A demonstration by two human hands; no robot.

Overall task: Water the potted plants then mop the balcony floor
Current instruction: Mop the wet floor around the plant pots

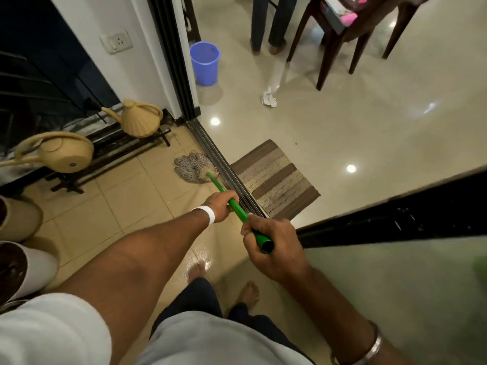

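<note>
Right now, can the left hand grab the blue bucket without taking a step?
Probably not. The left hand grips the green mop handle, and the blue bucket stands indoors past the door track, well beyond the mop head. Nothing blocks the way; it just looks too far.

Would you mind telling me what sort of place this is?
Most likely a home balcony opening onto a dining room: a sliding-door track separates the tiles under the mop from a polished floor, watering cans sit on a rack, and a doormat and chairs lie indoors.
</note>
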